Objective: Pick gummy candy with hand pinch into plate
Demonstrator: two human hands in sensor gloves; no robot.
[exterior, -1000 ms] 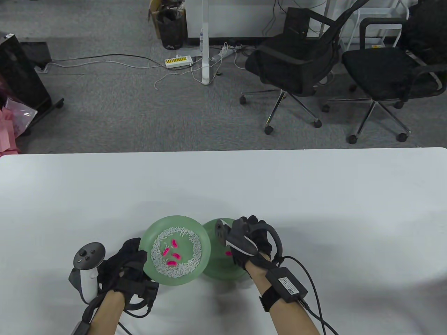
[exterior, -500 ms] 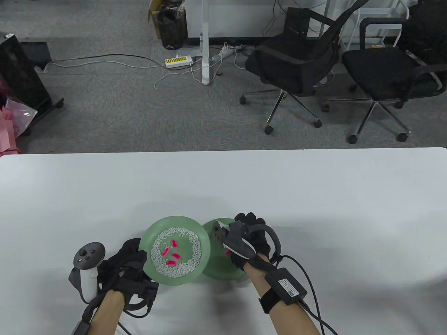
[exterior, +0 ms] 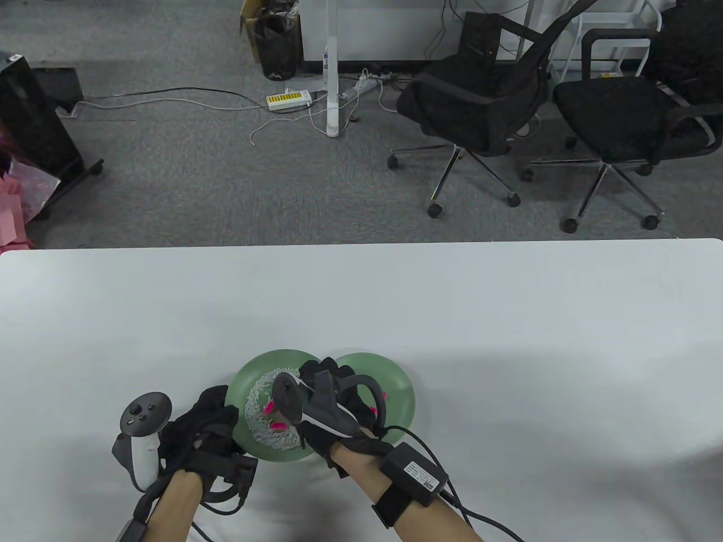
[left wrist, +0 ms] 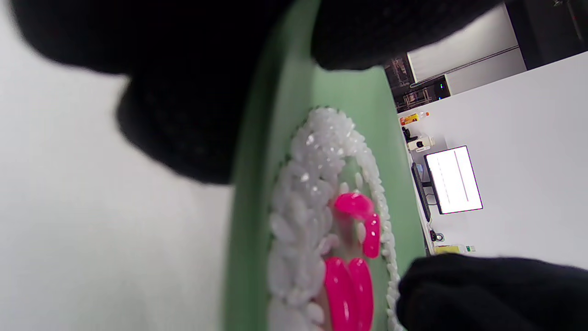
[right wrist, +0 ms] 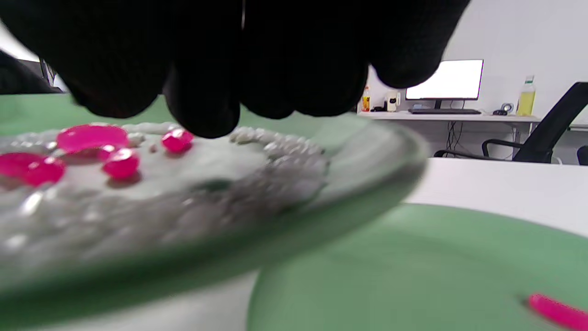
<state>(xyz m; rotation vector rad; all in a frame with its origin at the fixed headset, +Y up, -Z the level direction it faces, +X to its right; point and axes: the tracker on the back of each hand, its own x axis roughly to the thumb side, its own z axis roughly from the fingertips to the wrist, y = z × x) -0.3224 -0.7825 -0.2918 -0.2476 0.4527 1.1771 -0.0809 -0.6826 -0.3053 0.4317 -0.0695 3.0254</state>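
Note:
My left hand [exterior: 217, 409] grips the near-left rim of a green plate [exterior: 240, 389] and holds it up off the table. The plate carries a ring of white rice [left wrist: 298, 220] around several pink gummy candies [exterior: 270, 405]. My right hand [exterior: 316, 375] hovers over this plate. Its fingertips [right wrist: 206, 101] hang bunched just above the gummies [right wrist: 92, 137], close to a small one [right wrist: 177, 140], with nothing seen between them. A second green plate [exterior: 398, 384] lies on the table to the right with a pink gummy [exterior: 373, 409] on it, which also shows in the right wrist view [right wrist: 556, 310].
The held plate's right edge [right wrist: 321, 202] overlaps the left edge of the second plate [right wrist: 413, 266]. The white table [exterior: 508, 316] stretches far and to both sides. Office chairs [exterior: 486, 101] stand on the floor beyond the table's far edge.
My right hand has moved left from over the right plate to over the rice plate. The right plate is now uncovered. My left hand and its plate have stayed in place.

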